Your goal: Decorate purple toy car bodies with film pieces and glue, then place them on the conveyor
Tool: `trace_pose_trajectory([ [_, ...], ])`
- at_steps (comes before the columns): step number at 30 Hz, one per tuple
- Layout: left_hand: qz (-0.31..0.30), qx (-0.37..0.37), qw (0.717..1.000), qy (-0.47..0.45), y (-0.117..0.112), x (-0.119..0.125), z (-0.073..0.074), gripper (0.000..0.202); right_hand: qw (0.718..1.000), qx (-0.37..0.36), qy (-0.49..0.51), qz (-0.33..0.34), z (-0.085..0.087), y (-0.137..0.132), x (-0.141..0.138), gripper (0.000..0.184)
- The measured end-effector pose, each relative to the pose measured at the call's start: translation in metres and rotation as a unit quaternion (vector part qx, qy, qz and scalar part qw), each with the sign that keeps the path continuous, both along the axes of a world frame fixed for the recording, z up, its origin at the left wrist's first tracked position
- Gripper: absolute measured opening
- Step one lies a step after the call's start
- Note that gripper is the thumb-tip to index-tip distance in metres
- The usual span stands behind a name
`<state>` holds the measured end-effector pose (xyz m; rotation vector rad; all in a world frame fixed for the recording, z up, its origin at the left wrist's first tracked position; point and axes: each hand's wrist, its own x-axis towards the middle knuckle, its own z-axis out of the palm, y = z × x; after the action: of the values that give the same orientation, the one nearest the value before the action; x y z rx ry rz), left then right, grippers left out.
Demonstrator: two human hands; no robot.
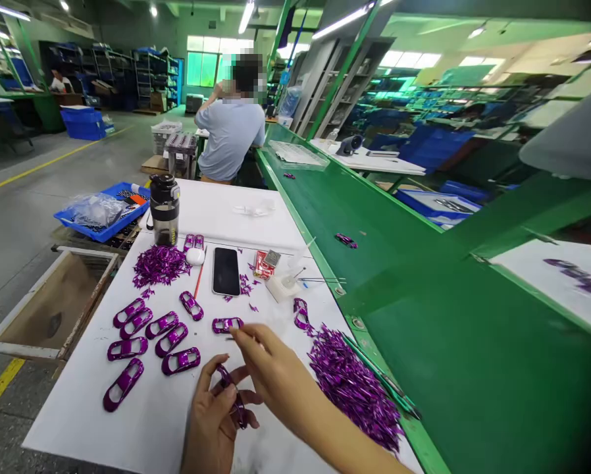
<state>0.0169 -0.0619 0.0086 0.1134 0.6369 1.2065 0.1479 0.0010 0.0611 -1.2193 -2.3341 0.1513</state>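
The white counter (256,217) carries a phone (226,270). Below and right of the phone lies a heap of purple scraps (355,388). Straight below the phone, the left hand (209,421) is clamped on a purple car shell (232,396). The right hand (270,368) sits just above that shell, and I cannot tell whether it grips anything.

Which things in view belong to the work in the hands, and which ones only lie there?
In the work: purple car shell in the left hand; second shell by the right hand; row of shells; purple scrap pile.
Only lying there: phone; dark bottle; red packet; blue tray.
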Motion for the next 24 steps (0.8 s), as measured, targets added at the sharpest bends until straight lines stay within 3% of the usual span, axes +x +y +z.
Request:
trace_pose_trajectory([
  [4, -0.034, 0.045, 0.995, 0.078, -0.009, 0.004, -0.004, 0.065, 0.992, 0.07, -0.105, -0.01, -0.008, -0.056, 0.024, 0.056],
  [8, -0.069, 0.077, 0.983, 0.151, -0.019, 0.005, -0.008, 0.059, 0.992, 0.001, -0.127, -0.001, -0.001, -0.076, 0.031, 0.057],
  [14, -0.12, 0.136, 0.958, 0.221, -0.024, 0.001, -0.007, 0.045, 0.982, -0.176, 0.055, -0.038, 0.001, -0.082, 0.043, 0.044],
  [17, -0.146, 0.173, 0.947, 0.228, -0.024, -0.003, -0.007, 0.039, 0.979, -0.175, 0.092, -0.049, 0.001, -0.082, 0.046, 0.039],
  [20, -0.152, 0.192, 0.948, 0.204, -0.022, -0.005, -0.005, 0.041, 0.981, -0.111, 0.129, -0.088, 0.003, -0.085, 0.042, 0.032],
  [24, -0.121, 0.149, 0.952, 0.237, -0.019, -0.004, -0.004, 0.045, 0.936, -0.136, 0.27, -0.18, 0.002, -0.095, 0.022, 0.018],
])
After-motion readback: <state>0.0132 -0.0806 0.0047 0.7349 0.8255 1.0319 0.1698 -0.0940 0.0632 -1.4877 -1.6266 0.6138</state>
